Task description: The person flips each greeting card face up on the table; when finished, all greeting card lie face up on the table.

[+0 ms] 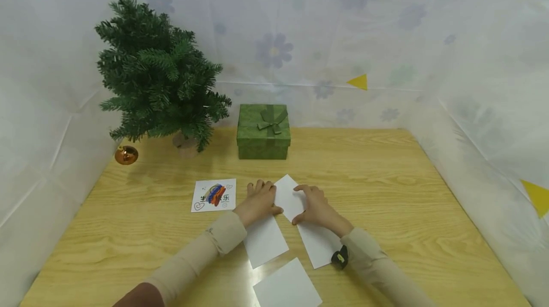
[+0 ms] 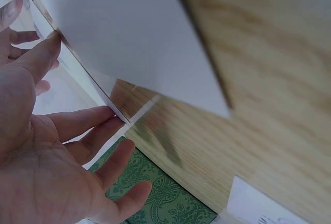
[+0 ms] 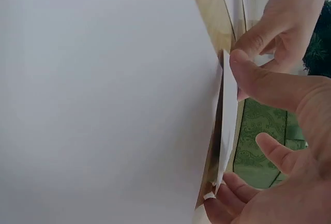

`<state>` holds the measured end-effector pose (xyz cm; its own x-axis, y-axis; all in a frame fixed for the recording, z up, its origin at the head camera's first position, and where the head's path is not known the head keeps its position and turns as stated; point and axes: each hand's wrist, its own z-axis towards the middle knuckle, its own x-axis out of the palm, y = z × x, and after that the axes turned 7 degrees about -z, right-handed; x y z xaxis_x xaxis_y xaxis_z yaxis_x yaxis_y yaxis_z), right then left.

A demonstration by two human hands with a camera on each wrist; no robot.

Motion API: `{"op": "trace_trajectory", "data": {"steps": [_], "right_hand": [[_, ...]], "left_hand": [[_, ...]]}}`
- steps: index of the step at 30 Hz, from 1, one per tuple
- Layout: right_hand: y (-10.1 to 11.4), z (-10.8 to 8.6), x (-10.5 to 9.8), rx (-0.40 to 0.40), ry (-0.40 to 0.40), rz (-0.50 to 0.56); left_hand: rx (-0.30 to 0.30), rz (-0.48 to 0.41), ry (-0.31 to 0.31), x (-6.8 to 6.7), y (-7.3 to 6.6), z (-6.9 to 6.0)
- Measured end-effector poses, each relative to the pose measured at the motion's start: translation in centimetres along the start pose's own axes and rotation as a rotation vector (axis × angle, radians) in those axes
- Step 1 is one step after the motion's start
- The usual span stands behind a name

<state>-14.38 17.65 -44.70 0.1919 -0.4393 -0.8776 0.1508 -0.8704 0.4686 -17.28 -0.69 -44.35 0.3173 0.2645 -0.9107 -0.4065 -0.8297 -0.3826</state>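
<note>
Both hands hold a blank white card (image 1: 288, 197) from opposite sides, low over the table. My left hand (image 1: 257, 203) has its thumb and index finger at the card's left edge, while its other fingers spread away. Across from it, my right hand (image 1: 319, 209) spans the card between thumb and fingertips. In the right wrist view the held card (image 3: 228, 115) appears nearly edge-on. Beneath the left forearm side lies a second blank card (image 1: 266, 242), and a third card (image 1: 317, 245) lies partly under the right hand. Another blank card (image 1: 288, 285) lies nearest to me.
A printed card (image 1: 213, 195) with a colourful drawing lies left of the hands. Behind stands a green gift box (image 1: 263, 142) with a bow. At the back left are a small artificial fir tree (image 1: 154, 73) and a shiny copper-coloured bauble (image 1: 126, 155).
</note>
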Motion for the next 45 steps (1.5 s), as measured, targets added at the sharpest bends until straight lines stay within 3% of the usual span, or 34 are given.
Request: {"op": "trace_trajectory", "data": {"steps": [5,11,14,19,28,33,39,45], "right_hand": [[-0.1,0.3,-0.6,-0.014,-0.008,0.051],[-0.9,0.6,-0.6,-0.207,-0.047,-0.028],[-1.3,0.5,-0.1,-0.259,-0.058,-0.050],[-1.3,0.1,-0.3,-0.286,-0.069,-0.041],[-1.5,0.1,-1.5,-0.243,0.018,0.064],[-1.4,0.0,-2.0,-0.222,0.039,0.156],[-1.1,-0.3,-2.2,-0.188,-0.002,0.187],[-1.1,-0.3,-2.4,-0.239,-0.096,0.164]], "left_hand": [[0.004,0.003,-0.004,-0.1,0.1,0.0],[0.006,0.019,-0.003,-0.3,0.1,0.0],[0.010,0.012,0.004,-0.2,0.3,0.1],[0.023,-0.016,0.054,-0.2,0.9,0.1],[0.063,-0.091,0.109,-0.5,1.9,-0.1],[0.051,-0.073,0.032,-0.6,1.9,-0.2],[0.028,-0.041,-0.070,-0.6,1.9,-0.4],[0.050,-0.140,-0.212,-1.3,2.4,-0.5]]}}
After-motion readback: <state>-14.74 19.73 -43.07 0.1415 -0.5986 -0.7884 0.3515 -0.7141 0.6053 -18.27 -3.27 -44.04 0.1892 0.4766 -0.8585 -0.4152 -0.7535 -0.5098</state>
